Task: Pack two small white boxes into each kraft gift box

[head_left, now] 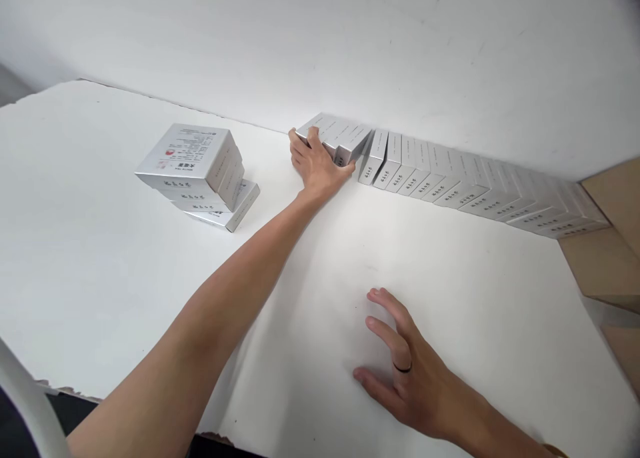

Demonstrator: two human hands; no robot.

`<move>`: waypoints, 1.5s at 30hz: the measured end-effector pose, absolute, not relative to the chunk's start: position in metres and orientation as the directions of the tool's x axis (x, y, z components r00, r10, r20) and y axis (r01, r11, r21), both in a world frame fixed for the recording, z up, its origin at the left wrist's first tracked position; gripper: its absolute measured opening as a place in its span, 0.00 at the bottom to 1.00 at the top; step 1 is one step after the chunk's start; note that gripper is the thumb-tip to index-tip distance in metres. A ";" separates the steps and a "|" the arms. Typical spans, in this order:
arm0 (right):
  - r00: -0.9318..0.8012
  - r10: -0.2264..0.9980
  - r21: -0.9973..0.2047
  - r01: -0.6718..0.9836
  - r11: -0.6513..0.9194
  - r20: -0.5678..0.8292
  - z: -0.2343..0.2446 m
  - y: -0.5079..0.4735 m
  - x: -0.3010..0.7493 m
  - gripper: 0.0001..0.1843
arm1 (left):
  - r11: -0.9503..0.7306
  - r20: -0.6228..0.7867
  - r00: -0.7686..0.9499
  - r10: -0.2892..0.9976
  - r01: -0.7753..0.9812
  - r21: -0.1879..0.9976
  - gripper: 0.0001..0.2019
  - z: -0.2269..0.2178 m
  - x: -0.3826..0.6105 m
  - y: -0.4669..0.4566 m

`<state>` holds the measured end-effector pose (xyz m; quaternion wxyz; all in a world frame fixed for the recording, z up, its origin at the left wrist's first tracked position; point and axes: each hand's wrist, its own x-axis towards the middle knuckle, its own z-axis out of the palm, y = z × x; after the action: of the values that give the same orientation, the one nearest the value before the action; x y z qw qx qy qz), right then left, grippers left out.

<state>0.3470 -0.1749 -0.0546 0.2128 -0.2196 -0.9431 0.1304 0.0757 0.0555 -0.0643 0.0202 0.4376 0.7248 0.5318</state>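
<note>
Boxes [343, 130] sit just left of the row [450, 178], the fingers [296, 142] of the left hand [320, 169] clamped around them. Well apart from the row, on its near side, the right hand [423, 386] has its fingers spread and bent (one wears a dark ring [402, 369]). Farther left of the row, a stack [186, 158] stands on the bench [475, 291], its lowest box [245, 207] jutting out. Cardboard [595, 261] borders the row's right end; a wall [350, 45] rises behind it.

**Location Type: Packing Area**

Classification: packing workshop or storeroom; which of these cannot be determined. Indicators: flat white worktop [500, 278] with chipped edges, set against scuffed white wall [350, 58]; row of identical silver-white printed cardboard cartons [437, 171]; stack of matching cartons [186, 155]; brown cardboard panels [595, 261] at right.
</note>
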 end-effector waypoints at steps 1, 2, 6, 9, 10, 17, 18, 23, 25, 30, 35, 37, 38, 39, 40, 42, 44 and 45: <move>-0.815 0.469 -0.336 0.360 0.870 0.342 -0.055 -0.175 0.347 0.29 | 0.047 0.428 -0.620 0.658 0.601 0.798 0.50 -0.064 0.075 0.055; -0.816 0.468 -0.331 0.362 0.871 0.340 -0.055 -0.175 0.347 0.29 | 0.046 0.417 -0.622 0.663 0.589 0.807 0.50 -0.063 0.074 0.054; -0.813 0.479 -0.323 0.380 0.867 0.332 -0.057 -0.175 0.348 0.28 | 0.049 0.386 -0.628 0.675 0.561 0.827 0.49 -0.056 0.076 0.040; -0.804 0.493 -0.334 0.389 0.859 0.333 -0.058 -0.174 0.349 0.28 | 0.025 0.391 -0.586 0.710 0.576 0.817 0.48 -0.054 0.079 0.016; -0.803 0.493 -0.337 0.387 0.858 0.333 -0.059 -0.174 0.349 0.28 | 0.011 0.396 -0.559 0.728 0.587 0.810 0.48 -0.055 0.079 0.004; -0.765 0.529 -0.385 0.393 0.835 0.366 -0.064 -0.175 0.352 0.28 | -0.152 0.441 -0.317 0.839 0.643 0.751 0.50 -0.068 0.059 -0.105; -0.742 0.557 -0.422 0.399 0.814 0.372 -0.065 -0.174 0.353 0.28 | -0.176 0.441 -0.264 0.858 0.655 0.735 0.51 -0.070 0.058 -0.121; -0.547 0.740 -0.613 0.444 0.653 0.392 -0.068 -0.156 0.355 0.37 | -0.360 0.466 0.016 0.885 0.658 0.661 0.54 -0.071 0.073 -0.170; -0.529 0.756 -0.662 0.413 0.626 0.385 -0.065 -0.149 0.357 0.43 | -0.468 0.489 0.149 0.860 0.613 0.637 0.55 -0.069 0.083 -0.173; -0.534 0.737 -0.704 0.326 0.631 0.414 -0.056 -0.151 0.368 0.41 | -0.640 0.486 0.419 0.767 0.445 0.626 0.60 -0.067 0.098 -0.161; -0.565 0.739 -0.633 0.431 0.643 0.367 -0.053 -0.161 0.378 0.30 | -0.695 0.502 0.497 0.707 0.363 0.620 0.64 -0.072 0.099 -0.151; -0.579 0.719 -0.630 0.404 0.663 0.385 -0.054 -0.162 0.380 0.28 | -0.711 0.515 0.512 0.688 0.329 0.622 0.68 -0.072 0.097 -0.148; -0.587 0.705 -0.628 0.386 0.676 0.398 -0.053 -0.162 0.381 0.27 | -0.717 0.522 0.518 0.678 0.308 0.625 0.70 -0.071 0.096 -0.147; -0.594 0.693 -0.624 0.373 0.687 0.408 -0.053 -0.162 0.382 0.25 | -0.720 0.526 0.523 0.671 0.288 0.631 0.72 -0.070 0.095 -0.146; -0.600 0.684 -0.619 0.366 0.695 0.413 -0.053 -0.162 0.383 0.23 | -0.717 0.523 0.528 0.669 0.272 0.642 0.73 -0.068 0.094 -0.145; -0.602 0.682 -0.606 0.375 0.701 0.416 -0.051 -0.162 0.385 0.21 | -0.685 0.488 0.539 0.687 0.255 0.682 0.67 -0.063 0.091 -0.146; -0.586 0.692 -0.585 0.407 0.701 0.422 -0.048 -0.161 0.387 0.20 | -0.631 0.431 0.538 0.725 0.266 0.729 0.52 -0.058 0.088 -0.148; -0.578 0.696 -0.572 0.423 0.703 0.427 -0.046 -0.161 0.388 0.19 | -0.608 0.410 0.527 0.745 0.282 0.742 0.42 -0.057 0.087 -0.149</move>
<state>0.3880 -0.1611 -0.0463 0.3258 -0.3241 -0.8632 0.2090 0.0867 -0.1488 -0.0568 0.3118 0.8162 0.3144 0.3711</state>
